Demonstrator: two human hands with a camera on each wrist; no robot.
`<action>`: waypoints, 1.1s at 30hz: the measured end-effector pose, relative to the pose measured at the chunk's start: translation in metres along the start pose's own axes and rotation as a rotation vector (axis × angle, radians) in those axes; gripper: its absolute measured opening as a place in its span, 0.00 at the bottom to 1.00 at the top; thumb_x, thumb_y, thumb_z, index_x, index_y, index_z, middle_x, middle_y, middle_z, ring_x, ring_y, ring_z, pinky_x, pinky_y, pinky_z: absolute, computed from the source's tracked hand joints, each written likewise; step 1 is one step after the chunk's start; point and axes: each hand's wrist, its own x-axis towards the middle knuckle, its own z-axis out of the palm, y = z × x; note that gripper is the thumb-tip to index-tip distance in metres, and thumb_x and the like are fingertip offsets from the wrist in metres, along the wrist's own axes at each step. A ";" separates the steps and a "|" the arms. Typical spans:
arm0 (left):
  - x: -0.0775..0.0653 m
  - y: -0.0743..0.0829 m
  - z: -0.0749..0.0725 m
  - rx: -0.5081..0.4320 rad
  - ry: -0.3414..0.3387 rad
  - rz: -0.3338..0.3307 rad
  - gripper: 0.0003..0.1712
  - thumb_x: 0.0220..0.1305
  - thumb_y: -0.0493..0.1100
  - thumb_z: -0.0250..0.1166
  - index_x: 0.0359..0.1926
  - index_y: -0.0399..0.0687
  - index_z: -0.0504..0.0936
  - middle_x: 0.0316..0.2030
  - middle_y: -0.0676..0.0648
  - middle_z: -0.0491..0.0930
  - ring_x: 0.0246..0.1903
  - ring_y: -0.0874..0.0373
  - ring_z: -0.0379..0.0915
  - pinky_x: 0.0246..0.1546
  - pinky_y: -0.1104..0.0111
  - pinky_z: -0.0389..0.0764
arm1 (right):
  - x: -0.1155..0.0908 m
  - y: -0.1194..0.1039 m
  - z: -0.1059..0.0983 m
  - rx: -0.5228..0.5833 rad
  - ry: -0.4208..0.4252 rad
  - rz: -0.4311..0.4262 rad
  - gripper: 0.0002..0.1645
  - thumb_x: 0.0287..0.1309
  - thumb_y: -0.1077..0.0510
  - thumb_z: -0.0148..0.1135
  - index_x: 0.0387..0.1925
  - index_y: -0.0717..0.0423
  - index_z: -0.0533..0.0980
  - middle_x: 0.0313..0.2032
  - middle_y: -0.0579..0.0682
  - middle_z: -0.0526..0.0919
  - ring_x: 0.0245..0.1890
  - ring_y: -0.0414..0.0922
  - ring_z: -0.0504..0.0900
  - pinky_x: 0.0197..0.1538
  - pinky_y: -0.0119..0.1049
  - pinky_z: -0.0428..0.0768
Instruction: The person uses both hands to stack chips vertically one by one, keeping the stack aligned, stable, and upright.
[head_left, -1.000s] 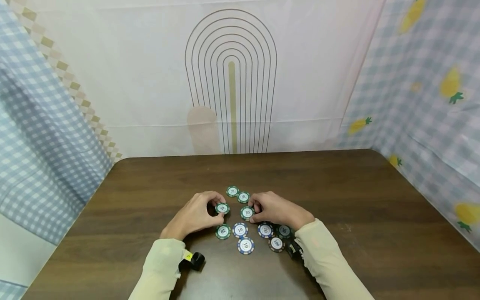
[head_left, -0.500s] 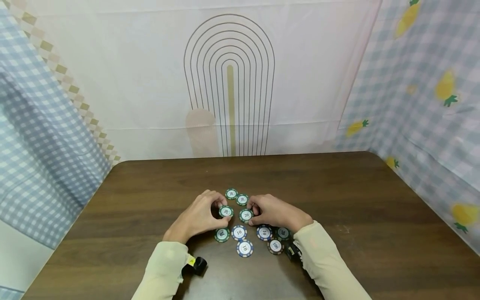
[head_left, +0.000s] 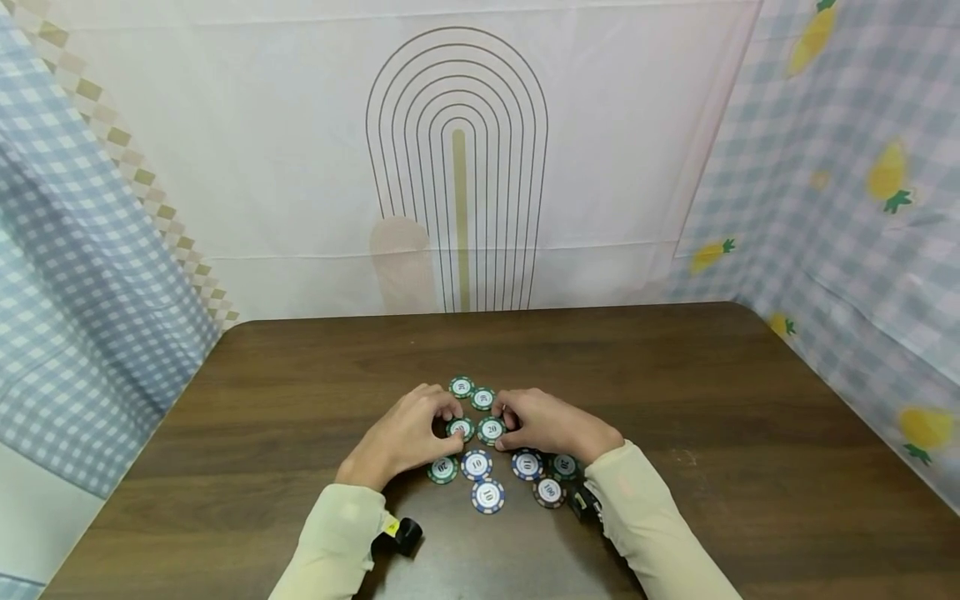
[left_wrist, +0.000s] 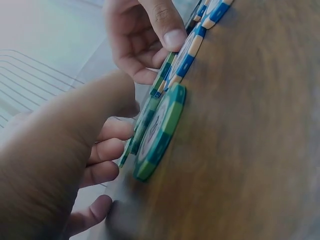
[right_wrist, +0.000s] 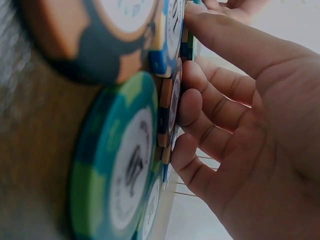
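My left hand pinches a green poker chip between thumb and fingers. Right beside it lies a green chip marked 20, gripped at its far and near edges by the fingertips of my right hand. The two chips sit edge to edge in the head view. Two more green chips are just beyond. Closer to me, another green chip and two blue chips lie below the hands. The left wrist view shows a green chip flat on the table under my left hand.
Near my right wrist lie a blue chip, a dark green chip and a black-and-orange chip. A brown wooden table carries everything. A white cloth hangs behind it, with checked cloths at both sides.
My left hand has slid to the right with its green chip, closing the gap to the chip at my right hand. The right hand has stayed almost in place.
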 end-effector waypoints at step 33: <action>0.001 0.009 -0.002 0.099 -0.048 -0.015 0.20 0.54 0.50 0.70 0.47 0.49 0.87 0.43 0.55 0.82 0.45 0.61 0.77 0.48 0.62 0.82 | -0.001 -0.001 0.000 -0.010 0.003 -0.006 0.16 0.66 0.54 0.75 0.47 0.55 0.77 0.33 0.45 0.75 0.31 0.39 0.72 0.39 0.36 0.73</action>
